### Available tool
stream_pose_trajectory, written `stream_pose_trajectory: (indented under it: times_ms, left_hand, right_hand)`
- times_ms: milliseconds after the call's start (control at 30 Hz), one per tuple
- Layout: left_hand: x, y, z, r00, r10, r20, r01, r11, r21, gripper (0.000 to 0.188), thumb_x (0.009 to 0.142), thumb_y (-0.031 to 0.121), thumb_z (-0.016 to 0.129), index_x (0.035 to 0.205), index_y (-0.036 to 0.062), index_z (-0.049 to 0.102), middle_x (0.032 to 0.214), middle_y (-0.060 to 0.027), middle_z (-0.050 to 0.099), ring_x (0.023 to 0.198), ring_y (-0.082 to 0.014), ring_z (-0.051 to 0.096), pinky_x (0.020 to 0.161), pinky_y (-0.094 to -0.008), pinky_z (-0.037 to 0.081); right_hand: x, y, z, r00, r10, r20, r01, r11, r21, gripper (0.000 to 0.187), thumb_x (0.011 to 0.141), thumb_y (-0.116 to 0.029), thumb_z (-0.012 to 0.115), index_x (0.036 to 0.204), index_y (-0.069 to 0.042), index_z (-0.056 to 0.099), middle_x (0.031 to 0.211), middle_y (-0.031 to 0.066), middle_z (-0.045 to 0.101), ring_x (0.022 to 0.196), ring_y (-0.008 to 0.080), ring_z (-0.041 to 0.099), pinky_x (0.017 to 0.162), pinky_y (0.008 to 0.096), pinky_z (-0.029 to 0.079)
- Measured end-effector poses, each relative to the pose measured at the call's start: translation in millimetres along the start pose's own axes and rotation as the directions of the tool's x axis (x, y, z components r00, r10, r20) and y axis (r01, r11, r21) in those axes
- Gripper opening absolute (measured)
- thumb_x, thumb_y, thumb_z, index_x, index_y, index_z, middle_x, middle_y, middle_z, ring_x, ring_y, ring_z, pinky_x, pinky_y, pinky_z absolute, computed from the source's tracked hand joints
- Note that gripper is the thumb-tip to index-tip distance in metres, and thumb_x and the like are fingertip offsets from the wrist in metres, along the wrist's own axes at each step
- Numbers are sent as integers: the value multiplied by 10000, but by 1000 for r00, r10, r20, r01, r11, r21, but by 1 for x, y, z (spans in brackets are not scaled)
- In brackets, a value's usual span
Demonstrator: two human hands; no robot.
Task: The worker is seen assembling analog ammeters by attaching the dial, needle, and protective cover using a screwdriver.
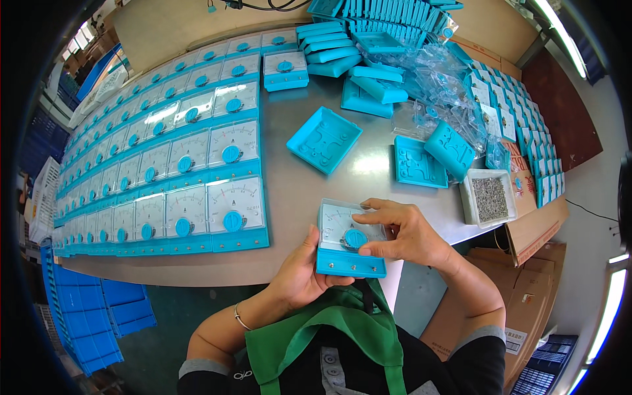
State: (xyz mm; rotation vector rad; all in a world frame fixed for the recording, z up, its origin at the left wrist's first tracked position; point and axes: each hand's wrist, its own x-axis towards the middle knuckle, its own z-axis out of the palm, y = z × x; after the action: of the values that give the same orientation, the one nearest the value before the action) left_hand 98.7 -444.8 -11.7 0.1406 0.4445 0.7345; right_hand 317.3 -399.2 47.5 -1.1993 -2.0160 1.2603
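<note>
In front of my chest is an ammeter (337, 227) with a turquoise base, a white scale face, a clear cover and a round turquoise knob. My left hand (299, 273) holds it from the left side and below, thumb along the edge. My right hand (407, 234) is curled over its right side, the thumb beside the knob and the fingertips on the upper part of the cover. Metal terminals show along the ammeter's near edge. Beyond it on the table lies an open turquoise housing (324, 141), hollow side up.
Rows of finished-looking ammeters (187, 158) fill the table's left side. Turquoise housings (375, 92) and a heap of clear covers (438, 82) lie at the back. A white tub (488, 197) of small metal parts stands right. Meter faces (507, 115) sit on cardboard beyond.
</note>
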Motion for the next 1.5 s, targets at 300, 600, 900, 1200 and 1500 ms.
stream_pose_trajectory:
  times_ms: [300,600,900,1200,1500]
  left_hand:
    - [-7,0,14,987,152,-58,-106,869,483,467,915,272,548,1284,32,391,1162,-118,562,993,-232,611,705,-369,566]
    - [-18,2,10,986,145,79,-165,881,443,443,826,138,620,1205,-5,443,1057,-115,587,838,-198,611,537,-328,534]
    - [-16,-6,13,996,70,63,-89,922,376,420,814,139,627,1162,-14,448,978,-113,580,767,-209,610,488,-326,526]
    - [-17,-11,21,995,78,63,-96,922,375,408,813,135,617,1154,-14,449,972,-119,577,770,-219,611,496,-338,535]
    - [-18,-11,21,994,106,30,-110,939,325,396,808,125,616,1149,11,448,963,-114,566,773,-233,606,511,-371,543]
  right_hand:
    - [-12,0,13,950,-306,-59,261,885,-386,589,643,-268,824,1160,-80,614,1273,247,471,633,183,581,580,269,493]
    - [-35,30,40,980,152,-128,-90,914,396,222,845,7,561,1058,10,623,1039,120,640,846,108,578,738,267,479]
    - [-45,34,67,992,52,-119,28,811,584,189,813,29,626,992,-16,666,963,47,675,877,119,611,779,285,495]
    - [-56,36,82,948,40,-314,155,806,571,141,788,-3,688,926,-30,682,939,41,685,842,103,616,741,278,511]
    - [-56,24,95,910,28,-413,243,772,587,148,781,-32,704,919,-9,653,897,65,679,811,130,632,705,276,518]
